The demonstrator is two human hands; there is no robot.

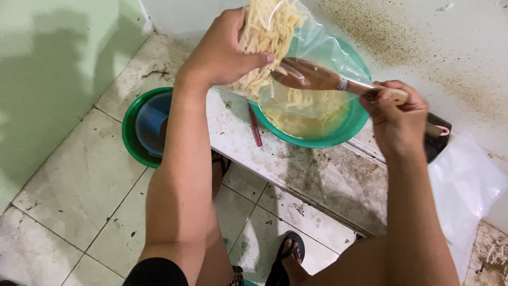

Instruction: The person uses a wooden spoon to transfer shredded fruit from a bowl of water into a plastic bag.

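The left hand is closed around the side of a clear plastic bag, pinching the thin, crinkled film together with a bunch of pale yellow noodles inside it. The bag hangs over a teal plastic bowl that sits on a stained, speckled ledge. The right hand is wrapped tight around the pale handle of a wooden spoon. The spoon lies nearly level, its long axis running from the right hand leftward and slightly up, with the dark, wet, rounded blade poked into the bag's mouth, close to the left thumb. More limp noodles lie in the bowl. Down on the tiled floor, a green basin holds a blue bowl.
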